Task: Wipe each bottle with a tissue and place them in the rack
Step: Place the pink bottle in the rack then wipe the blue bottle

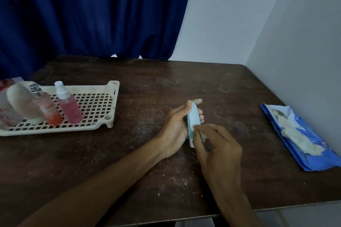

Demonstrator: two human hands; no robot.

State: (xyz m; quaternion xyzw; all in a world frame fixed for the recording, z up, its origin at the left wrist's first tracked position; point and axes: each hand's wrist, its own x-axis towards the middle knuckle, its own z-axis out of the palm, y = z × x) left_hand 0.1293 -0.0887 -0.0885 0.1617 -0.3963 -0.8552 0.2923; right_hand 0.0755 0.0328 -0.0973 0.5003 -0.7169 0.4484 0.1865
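Head view: the left hand [174, 127] curls round a pale blue bottle [192, 116] above the table [230, 88], steadying it so the right hand [219, 153], fingers pinching a tissue [193, 128], can rub its side. The rack [55, 131] sits well left, probably for afterwards.

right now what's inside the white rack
Four stand at the left end of the rack: a pink spray bottle, an orange-tinted silver-capped bottle, a white rounded bottle and a clear red-printed container at the frame edge. Anything behind them is hidden.

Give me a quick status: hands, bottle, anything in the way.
Left hand holds light blue bottle. Right hand pinches tissue against it. Nothing lies between it and rack.
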